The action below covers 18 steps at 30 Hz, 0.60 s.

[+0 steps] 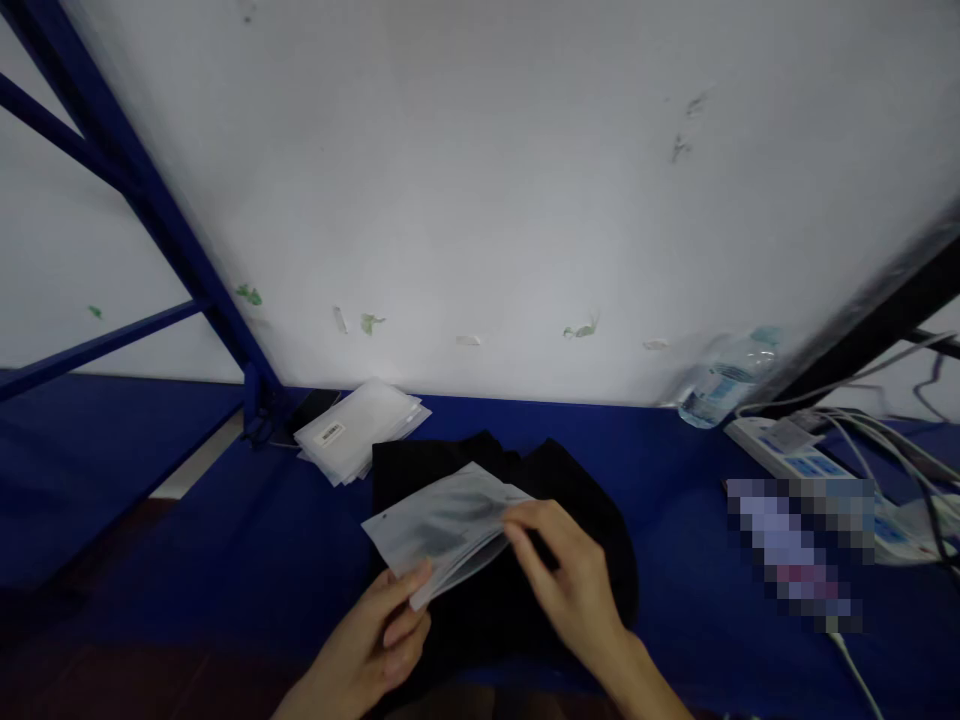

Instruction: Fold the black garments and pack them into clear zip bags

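Note:
A translucent plastic zip bag is held between my two hands over a black cloth item lying on the blue table. My left hand pinches the bag's lower left corner between thumb and fingers. At the right end of the bag's mouth, my right hand grips the edge with thumb and forefinger. The mouth gapes slightly along the side facing me. Whether anything lies inside the bag, I cannot tell. Beyond it to the left rests a stack of similar bags, the top one bearing a barcode label.
A clear plastic bottle leans by the wall at the right. Near it lie a white power strip with tangled cables and a pixelated object with a cable. Blue frame bars rise at the left. A white wall backs the blue table.

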Tool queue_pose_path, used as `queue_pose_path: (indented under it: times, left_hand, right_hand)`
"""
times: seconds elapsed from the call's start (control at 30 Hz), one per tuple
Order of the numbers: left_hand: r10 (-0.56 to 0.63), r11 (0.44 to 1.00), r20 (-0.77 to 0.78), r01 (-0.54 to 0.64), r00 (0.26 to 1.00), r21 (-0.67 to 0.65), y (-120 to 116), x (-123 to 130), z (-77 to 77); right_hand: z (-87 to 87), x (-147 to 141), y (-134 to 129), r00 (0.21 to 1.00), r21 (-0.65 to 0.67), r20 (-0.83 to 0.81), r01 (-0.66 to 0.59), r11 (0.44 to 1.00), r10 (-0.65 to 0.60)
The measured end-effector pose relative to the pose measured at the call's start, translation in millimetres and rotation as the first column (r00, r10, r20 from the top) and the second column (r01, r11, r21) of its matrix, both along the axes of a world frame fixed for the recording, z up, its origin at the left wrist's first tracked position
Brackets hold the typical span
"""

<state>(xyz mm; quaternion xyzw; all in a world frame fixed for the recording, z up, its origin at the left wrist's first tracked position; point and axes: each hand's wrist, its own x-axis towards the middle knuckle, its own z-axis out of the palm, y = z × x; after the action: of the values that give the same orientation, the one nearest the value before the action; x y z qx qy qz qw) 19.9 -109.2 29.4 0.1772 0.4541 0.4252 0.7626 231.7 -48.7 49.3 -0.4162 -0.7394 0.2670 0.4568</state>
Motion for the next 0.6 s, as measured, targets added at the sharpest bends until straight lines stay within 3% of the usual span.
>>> queue_pose_path:
  times: [0.1,0.2,0.33,0.47,0.6]
  left_hand:
    - [0.025,1.0,0.011,-0.025,1.0,-0.009,-0.1,2.9,3.2]
    - [0.034,0.999,0.017,-0.034,0.999,-0.011,0.6,6.4,7.3]
    - [0.044,0.999,0.019,-0.044,0.999,-0.016,1.9,8.1,8.1]
    - [0.021,1.0,0.013,-0.022,1.0,0.016,2.0,8.6,1.5]
    - [-0.035,0.998,0.022,0.034,0.999,0.043,1.5,12.1,-3.8]
  right_hand:
    - [-0.2,-7.1,-14.4,0.99,0.289,0.133,-0.075,0.954,0.038]
    - [-5.4,-7.6,-19.7,0.992,0.408,0.129,-0.039,0.912,-0.015]
    - [-13.0,-6.2,-21.1,0.956,0.36,0.285,-0.17,0.917,0.065]
    - [-16.2,-11.4,-20.2,0.905,0.326,0.423,-0.11,0.939,-0.041]
    - [-17.5,-25.8,-13.9,0.787,0.287,0.611,-0.126,0.95,-0.081]
